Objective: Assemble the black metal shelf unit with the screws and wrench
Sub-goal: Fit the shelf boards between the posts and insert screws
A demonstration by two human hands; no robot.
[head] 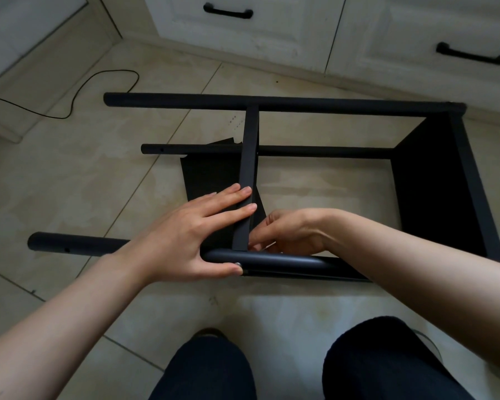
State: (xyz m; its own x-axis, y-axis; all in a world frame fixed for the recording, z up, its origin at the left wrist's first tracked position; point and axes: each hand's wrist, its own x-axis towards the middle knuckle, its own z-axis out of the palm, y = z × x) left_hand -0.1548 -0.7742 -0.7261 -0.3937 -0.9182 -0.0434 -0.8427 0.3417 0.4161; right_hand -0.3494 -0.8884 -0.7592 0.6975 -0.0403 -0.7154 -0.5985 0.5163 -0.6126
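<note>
Beige floor tiles (70,174) carry the black shelf frame (433,180), which lies on its side near the white cabinet drawers (243,27) along the far edge. A thin black cable (78,90) loops over the floor at the far left. Your left hand (182,241) lies with straight fingers on the crossbar (248,168), thumb under the near tube (286,262) beside a screw (238,264). Your right hand (289,232) curls behind that joint; you cannot tell what it pinches. Your knees (208,368) show at the near edge.
</note>
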